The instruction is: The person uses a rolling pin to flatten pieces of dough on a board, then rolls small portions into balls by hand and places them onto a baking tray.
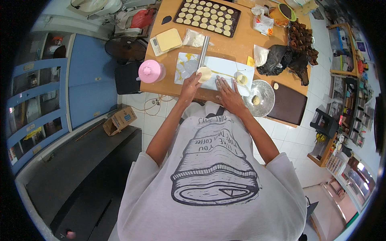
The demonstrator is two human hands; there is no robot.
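My left hand (189,86) pinches a thin round disc of pale dough (204,74) at its edge. The disc overlaps the near end of a metal rolling pin (204,50), which lies on a white board with grey and yellow patterning (183,72). Flat on the right half of that board rests my right hand (230,96), fingers stretched and apart. Right of those fingers is a small round pale item (241,78), perhaps dough or a cutter. A metal bowl (267,109) at the board's right corner holds a lump of dough (255,100).
A dark tray (237,25) of several dough discs lies at the back. Another dark tray (292,105) with one disc (276,86) sits right. A pink lidded jug (152,72) and kitchen scale (157,46) stand left. Black plastic bags (277,60) lie right.
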